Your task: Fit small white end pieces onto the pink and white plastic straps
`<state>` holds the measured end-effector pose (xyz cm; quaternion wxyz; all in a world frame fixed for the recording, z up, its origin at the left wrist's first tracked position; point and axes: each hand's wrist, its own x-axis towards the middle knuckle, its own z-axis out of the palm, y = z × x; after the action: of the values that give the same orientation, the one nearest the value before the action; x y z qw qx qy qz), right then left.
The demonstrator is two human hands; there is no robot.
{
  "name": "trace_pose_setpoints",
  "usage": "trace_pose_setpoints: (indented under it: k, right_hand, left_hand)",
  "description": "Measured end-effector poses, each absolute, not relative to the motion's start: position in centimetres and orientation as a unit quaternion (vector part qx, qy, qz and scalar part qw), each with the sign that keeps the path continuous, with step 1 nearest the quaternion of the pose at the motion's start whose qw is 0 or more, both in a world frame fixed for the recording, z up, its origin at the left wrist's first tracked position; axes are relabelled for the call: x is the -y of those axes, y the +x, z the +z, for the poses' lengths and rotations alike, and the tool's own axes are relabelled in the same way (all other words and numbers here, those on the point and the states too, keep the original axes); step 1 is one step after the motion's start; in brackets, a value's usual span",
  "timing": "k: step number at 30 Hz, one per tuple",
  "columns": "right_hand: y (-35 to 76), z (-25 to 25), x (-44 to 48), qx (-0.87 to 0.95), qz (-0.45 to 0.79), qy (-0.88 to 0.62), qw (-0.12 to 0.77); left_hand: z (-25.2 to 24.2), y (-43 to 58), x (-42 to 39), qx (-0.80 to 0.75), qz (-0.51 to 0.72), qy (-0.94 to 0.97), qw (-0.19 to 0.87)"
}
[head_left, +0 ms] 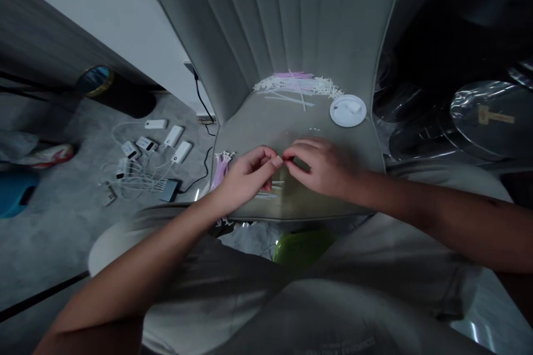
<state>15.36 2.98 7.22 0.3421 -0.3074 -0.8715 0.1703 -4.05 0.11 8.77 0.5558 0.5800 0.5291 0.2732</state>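
Ref = chair seat (250, 133). Left of it, on floor: white power banks (182, 152), tangled cables (141, 172), black cylinder (125, 94). Right of it: clear containers (433, 136), one with a tan tape strip (495, 116). Green object (300, 247) below its front edge. Shirt lettering (341, 345) too faint to read. Stick pile (291, 83) at seat's rear, long axis mostly left-right, one stick crossing diagonally; white dish (343, 116) at seat's right rear. Pink bundle (220, 166) at seat's left edge, axis roughly front-back. Left hand (252, 175) and right hand (318, 166) over seat's middle, both pinched closed, fingertips meeting; can't tell what's gripped.
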Motion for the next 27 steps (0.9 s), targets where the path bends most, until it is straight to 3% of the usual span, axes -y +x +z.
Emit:
trace_pose_setpoints:
  k: [6,19,23,27]
  right_hand:
    - [14.8,6.9,-3.2,0.893,0.18,-0.303,0.28]
    - [13.4,5.6,-3.6,0.89,0.231,-0.298,0.255]
    - [15.4,6.3,-7.7,0.912,0.142,-0.346,0.167]
    - [18.3,7.2,-13.1,0.848,0.072,-0.511,0.116]
  left_hand:
    - [7.7,-5.8,0.0,-0.509,0.195,0.735,0.404]
    - [6.5,-6.9,0.8,-0.498,0.231,0.75,0.37]
    - [7.1,-7.3,0.8,-0.501,0.269,0.755,0.327]
    - [8.3,-8.2,0.6,-0.503,0.314,0.76,0.266]
